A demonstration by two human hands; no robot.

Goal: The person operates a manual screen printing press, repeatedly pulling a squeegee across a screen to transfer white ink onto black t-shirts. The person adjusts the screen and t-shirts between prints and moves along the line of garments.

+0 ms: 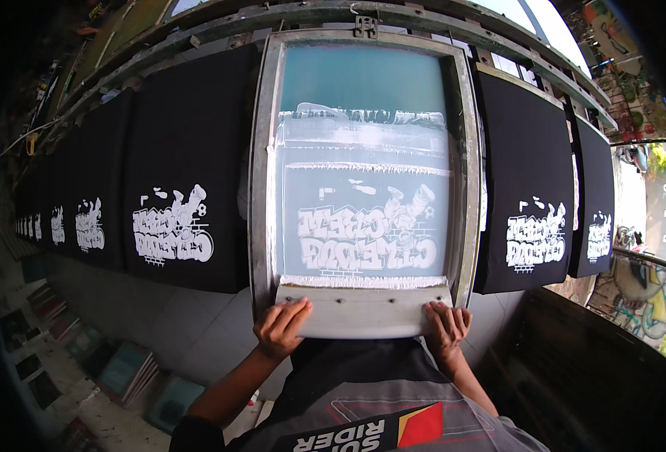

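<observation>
Both ends of a wide, pale squeegee (363, 315) are gripped: my left hand (282, 325) closes on its left end, my right hand (447, 324) on its right end. The squeegee lies across the near end of a screen-printing frame (465, 173) with metal sides. White ink (363, 283) forms a ridge along the squeegee's far edge. Through the screen's mesh (363, 75), green-blue at the far end, a white cartoon-and-lettering design shows in the near half. Streaks of white ink cross the mesh's middle. My fingertips rest on top of the squeegee; the thumbs are hidden.
Black fabric panels with the same white print lie either side, one (186, 151) to the left and another (525, 151) to the right. A metal rail (416, 21) runs behind, with a hinge clamp (365, 27) at the frame. Stacked screens (128, 373) stand lower left.
</observation>
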